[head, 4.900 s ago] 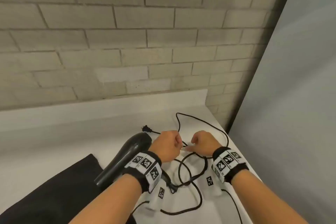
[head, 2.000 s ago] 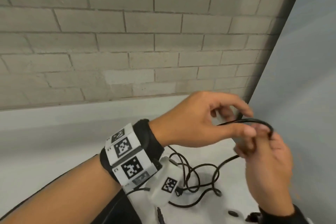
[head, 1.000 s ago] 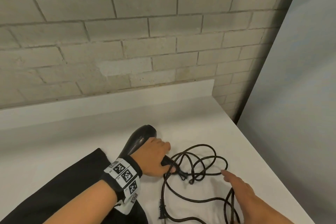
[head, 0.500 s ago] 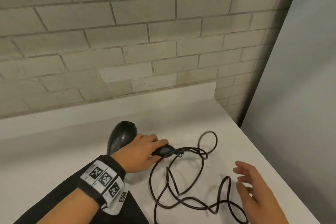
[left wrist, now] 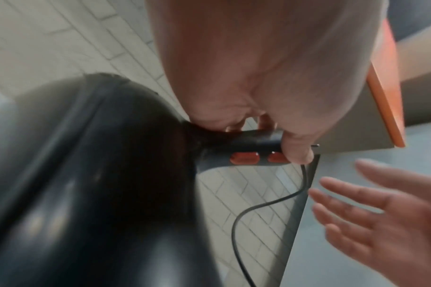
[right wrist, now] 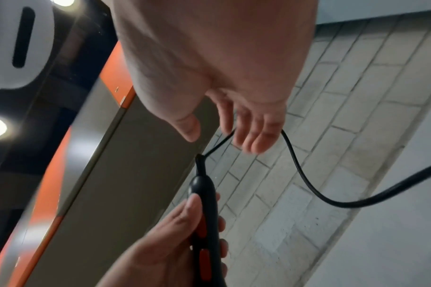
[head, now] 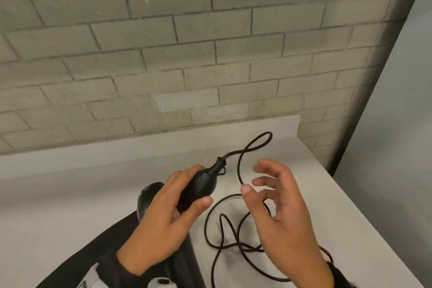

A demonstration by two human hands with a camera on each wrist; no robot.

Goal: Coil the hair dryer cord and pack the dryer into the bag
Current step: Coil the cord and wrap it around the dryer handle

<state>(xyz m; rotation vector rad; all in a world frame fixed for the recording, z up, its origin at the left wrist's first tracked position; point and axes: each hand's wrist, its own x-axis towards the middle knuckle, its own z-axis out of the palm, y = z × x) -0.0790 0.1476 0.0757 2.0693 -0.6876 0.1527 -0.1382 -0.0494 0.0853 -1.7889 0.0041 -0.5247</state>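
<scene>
My left hand (head: pixel 168 213) grips the handle of the black hair dryer (head: pixel 198 188), lifted off the white counter (head: pixel 70 199) with the handle's end pointing up and away. In the left wrist view the dryer's body (left wrist: pixel 86 174) fills the left side and red buttons show on the handle (left wrist: pixel 253 153). The black cord (head: pixel 243 161) leaves the handle's end, loops up and falls to a loose tangle (head: pixel 224 236) on the counter. My right hand (head: pixel 275 199) hovers open beside the hanging cord (right wrist: pixel 298 170), fingers spread, holding nothing. The black bag (head: pixel 88 252) lies under my left forearm.
A grey brick wall (head: pixel 163 54) rises right behind the counter. The counter's right edge (head: pixel 364 206) drops off beside a grey panel (head: pixel 397 147). Bare counter lies to the left.
My left hand has lifted the dryer and turned its handle end upward. The right hand has risen from the counter toward the hanging cord. The cord's loops have shifted.
</scene>
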